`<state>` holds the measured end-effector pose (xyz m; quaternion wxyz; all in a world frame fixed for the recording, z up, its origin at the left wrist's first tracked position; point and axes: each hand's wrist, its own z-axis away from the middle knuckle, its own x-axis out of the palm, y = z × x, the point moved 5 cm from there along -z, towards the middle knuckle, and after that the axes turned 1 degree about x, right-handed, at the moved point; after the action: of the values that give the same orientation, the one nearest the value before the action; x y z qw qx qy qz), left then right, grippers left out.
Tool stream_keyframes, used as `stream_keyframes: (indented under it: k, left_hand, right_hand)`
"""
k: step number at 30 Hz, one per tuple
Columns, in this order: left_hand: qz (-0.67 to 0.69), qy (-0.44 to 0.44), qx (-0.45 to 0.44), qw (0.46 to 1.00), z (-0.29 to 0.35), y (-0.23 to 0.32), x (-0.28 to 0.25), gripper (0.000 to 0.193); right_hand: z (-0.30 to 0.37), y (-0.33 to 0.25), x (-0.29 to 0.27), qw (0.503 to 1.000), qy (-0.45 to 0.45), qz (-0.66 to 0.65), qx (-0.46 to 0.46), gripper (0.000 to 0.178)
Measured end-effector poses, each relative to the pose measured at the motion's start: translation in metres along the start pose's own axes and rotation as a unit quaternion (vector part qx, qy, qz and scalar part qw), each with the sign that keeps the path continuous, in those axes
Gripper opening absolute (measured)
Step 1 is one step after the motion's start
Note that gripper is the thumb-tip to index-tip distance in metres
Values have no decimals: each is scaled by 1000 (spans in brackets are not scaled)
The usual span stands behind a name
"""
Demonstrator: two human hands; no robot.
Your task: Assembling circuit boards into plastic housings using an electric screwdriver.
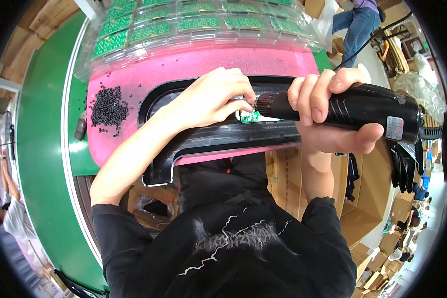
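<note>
A black electric screwdriver (362, 107) lies in the grip of my right hand (328, 109), its tip pointing left. My left hand (218, 97) is closed, thumb and forefinger pinched right by the screwdriver's tip; what they hold, if anything, is hidden. Beneath the tip sits a small green circuit board (251, 117), partly covered by my fingers. The board is inside a long black plastic housing (218, 135) that lies on a pink mat (176, 64). Left of the housing is a heap of small black screws (108, 107).
Clear plastic trays (198, 37) of green circuit boards stand at the far side of the mat. A dark cylindrical piece (80, 128) rests by the mat's left edge. Open cardboard boxes (365, 193) stand at my right. A person in jeans (355, 30) is at the far right.
</note>
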<state>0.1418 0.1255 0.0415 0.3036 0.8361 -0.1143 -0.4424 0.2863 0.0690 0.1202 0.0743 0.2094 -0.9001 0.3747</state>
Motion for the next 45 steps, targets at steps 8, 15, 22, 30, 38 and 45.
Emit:
stream_keyframes:
  k: [8,15,22,30,38,45]
  left_hand:
    - [-90,65,-56,992,-4,-7,-10,23]
    - [-107,38,-66,991,-4,-10,-9,16]
    - [-101,31,-76,992,-7,-9,-9,16]
    - [-92,26,-87,992,-8,-8,-8,16]
    - [-150,95,-82,981,-9,5,-32,20]
    - [-292,-49,-262,918,53,-3,-59,38]
  right_hand:
    - [5,-8,-43,979,55,154,118,60]
    - [18,3,-64,976,75,153,137,56]
    - [25,12,-67,973,73,156,151,53]
    - [25,16,-61,973,46,152,165,58]
    - [27,14,-72,979,44,97,176,59]
    - [16,8,-125,849,442,-127,260,21]
